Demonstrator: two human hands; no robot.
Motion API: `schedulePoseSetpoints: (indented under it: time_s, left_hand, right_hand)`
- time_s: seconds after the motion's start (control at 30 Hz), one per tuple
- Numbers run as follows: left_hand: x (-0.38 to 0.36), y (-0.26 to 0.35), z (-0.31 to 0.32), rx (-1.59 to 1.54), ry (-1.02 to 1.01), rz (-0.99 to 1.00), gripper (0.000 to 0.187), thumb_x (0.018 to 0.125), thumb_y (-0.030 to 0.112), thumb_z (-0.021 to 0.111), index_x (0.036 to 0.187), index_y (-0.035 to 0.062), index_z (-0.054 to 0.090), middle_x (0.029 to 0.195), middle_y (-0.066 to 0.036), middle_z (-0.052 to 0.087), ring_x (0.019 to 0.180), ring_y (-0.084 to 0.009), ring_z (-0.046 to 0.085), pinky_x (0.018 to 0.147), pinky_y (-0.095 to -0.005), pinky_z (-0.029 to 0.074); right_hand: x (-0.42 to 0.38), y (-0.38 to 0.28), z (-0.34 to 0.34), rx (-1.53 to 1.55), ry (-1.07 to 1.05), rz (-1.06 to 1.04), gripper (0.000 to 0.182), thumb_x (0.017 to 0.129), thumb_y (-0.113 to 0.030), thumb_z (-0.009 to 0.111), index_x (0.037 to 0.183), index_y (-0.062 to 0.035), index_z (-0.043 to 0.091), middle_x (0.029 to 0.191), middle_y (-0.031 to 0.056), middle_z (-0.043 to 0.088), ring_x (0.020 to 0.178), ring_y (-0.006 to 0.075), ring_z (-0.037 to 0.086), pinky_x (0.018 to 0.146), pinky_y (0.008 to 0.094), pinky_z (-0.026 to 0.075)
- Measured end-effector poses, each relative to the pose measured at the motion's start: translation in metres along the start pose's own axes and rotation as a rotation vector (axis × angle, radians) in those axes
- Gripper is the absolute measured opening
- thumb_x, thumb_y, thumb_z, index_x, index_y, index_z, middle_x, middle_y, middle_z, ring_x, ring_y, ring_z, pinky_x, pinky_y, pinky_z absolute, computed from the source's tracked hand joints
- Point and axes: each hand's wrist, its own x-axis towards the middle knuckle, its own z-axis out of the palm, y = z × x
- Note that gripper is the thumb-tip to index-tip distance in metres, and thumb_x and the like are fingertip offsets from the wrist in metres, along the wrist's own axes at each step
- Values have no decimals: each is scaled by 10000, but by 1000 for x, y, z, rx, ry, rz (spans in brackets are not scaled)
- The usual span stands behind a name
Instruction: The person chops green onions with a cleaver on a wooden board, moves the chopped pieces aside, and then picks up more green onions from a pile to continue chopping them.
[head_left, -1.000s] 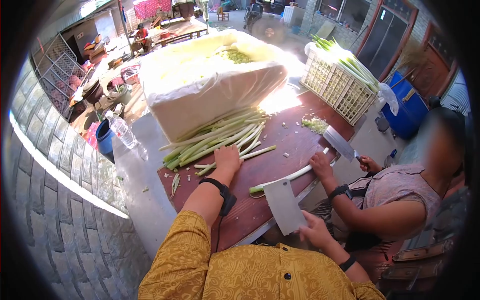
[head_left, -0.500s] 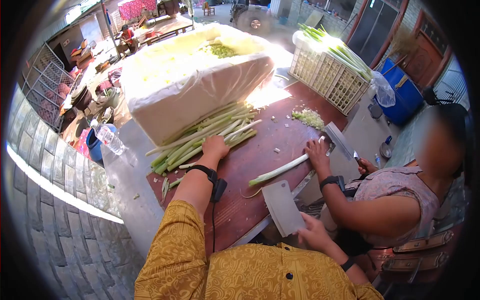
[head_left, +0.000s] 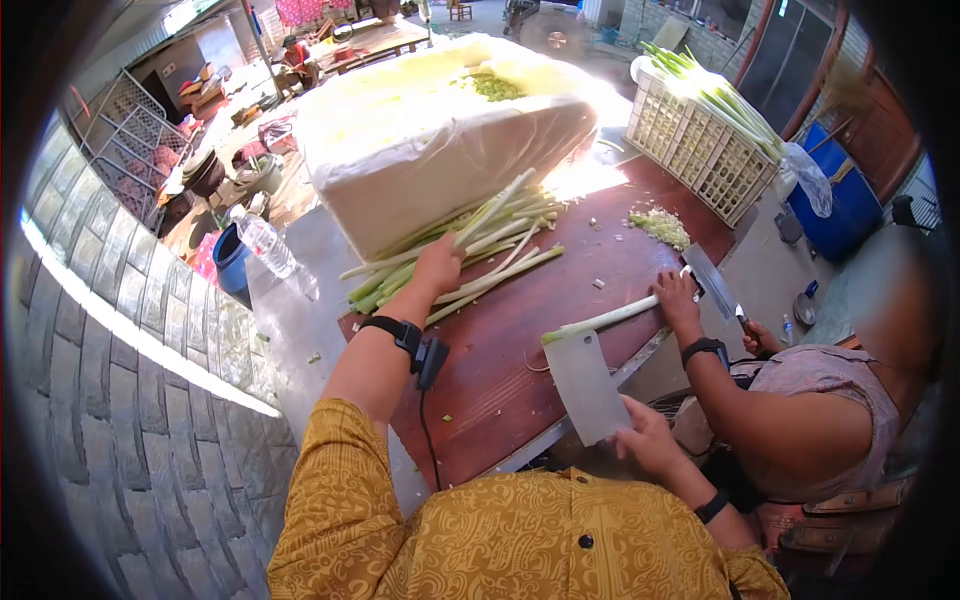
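Observation:
My left hand (head_left: 438,266) is closed around green onions at the pile (head_left: 510,256) on the red-brown board (head_left: 480,370). One thick stalk (head_left: 498,208) angles up beyond my fingers, above the others. My right hand (head_left: 648,437) grips a broad-bladed cleaver (head_left: 588,388) by its handle, low over the board's near edge, blade pointing away from me. Just past the blade lies another green onion (head_left: 610,317); a co-worker's left hand (head_left: 679,298) holds its far end, and their right hand has a knife (head_left: 712,282).
A large lined box (head_left: 450,160) with chopped greens stands behind the pile. Chopped pieces (head_left: 660,228) lie near a crate (head_left: 690,140) of green onions. A plastic bottle (head_left: 264,243) is at left. The co-worker (head_left: 800,410) sits close on my right.
My left hand has lifted one stalk's far end above the pile. The cleaver in my right hand stays low near the board edge. The whole view has shifted somewhat.

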Motion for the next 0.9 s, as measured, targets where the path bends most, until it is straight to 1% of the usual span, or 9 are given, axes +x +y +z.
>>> schedulePoseSetpoints:
  time_s: [0.07,0.17,0.27,0.37,0.47,0.57,0.67,0.77,0.9]
  left_hand:
    - [-4,-3,-9,-42,-12,-4,246,852,230,575,1025,55,567,964,-237,626,930,-424,579,790,-485,448]
    - [-4,-12,-8,-78,82,95,226,856,224,588,1007,55,586,877,-217,629,827,-403,596,737,-454,459]
    - [-6,-6,-18,-153,-23,-41,234,864,232,572,1013,52,562,930,-232,627,902,-424,577,778,-479,447]
    - [-10,-4,-22,-112,9,-12,236,868,238,572,1004,46,554,932,-237,626,902,-427,577,775,-483,445]
    - [-9,-5,-21,-176,73,9,230,874,228,564,1011,44,539,920,-213,639,887,-404,592,772,-464,452]
    - [-17,18,-46,-288,57,25,203,889,200,547,1013,41,525,892,-174,654,860,-346,622,756,-432,463]
    - [-22,35,-64,-349,82,68,166,915,161,517,1025,37,506,840,-121,647,803,-254,640,726,-379,475]
    - [-31,55,-85,-502,79,53,144,937,139,494,1035,34,487,790,-78,614,753,-178,633,692,-327,480]
    - [-63,82,-115,-575,78,66,133,955,136,478,1050,43,474,766,-35,567,691,-129,594,663,-281,475]
  right_hand:
    - [0,2,3,0,-14,-5,514,843,69,464,1352,27,405,898,103,631,571,89,541,542,213,460]
    - [-2,2,7,-4,-25,-17,512,844,70,464,1351,29,405,902,101,630,570,88,538,542,211,458]
    - [-5,0,10,-16,-21,-18,512,845,70,464,1352,29,407,905,99,630,573,86,539,541,210,456]
    - [-7,0,9,-6,-31,-27,512,845,71,462,1352,26,409,906,96,629,576,84,540,540,209,455]
    - [-3,3,5,9,-45,-38,516,843,72,463,1354,24,408,906,93,627,578,83,541,537,209,454]
    - [7,2,-1,1,-79,-40,521,841,75,463,1356,25,405,906,89,625,582,84,544,535,210,453]
    - [15,2,-2,25,-94,-58,525,841,81,460,1360,34,396,919,88,621,594,89,554,536,213,457]
    - [21,3,-8,69,-110,-96,529,842,86,457,1364,45,382,943,95,615,622,100,569,531,218,466]
    - [27,6,-16,108,-134,-135,533,840,82,458,1366,45,380,951,98,611,634,103,574,520,221,474]
